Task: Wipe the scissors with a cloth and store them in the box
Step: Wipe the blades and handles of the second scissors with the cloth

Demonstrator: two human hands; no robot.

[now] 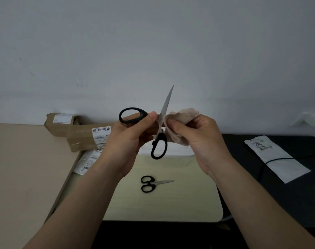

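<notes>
My left hand (133, 133) holds a large pair of black-handled scissors (159, 145) spread wide apart in the air above the table. One blade points up and away; the other blade is hidden under the cloth. My right hand (198, 135) pinches a beige cloth (181, 121) against the scissors near the pivot. A smaller pair of black-handled scissors (149, 184) lies closed on the pale board below, tips pointing right. A white box (171, 153) sits behind it, partly hidden by my hands.
Two brown cardboard parcels (85, 139) with labels lie at the left, with white labelled bags (88, 162) beneath them. A white labelled bag (277, 159) crossed by a black cable rests on the dark surface at the right. A wall stands close behind.
</notes>
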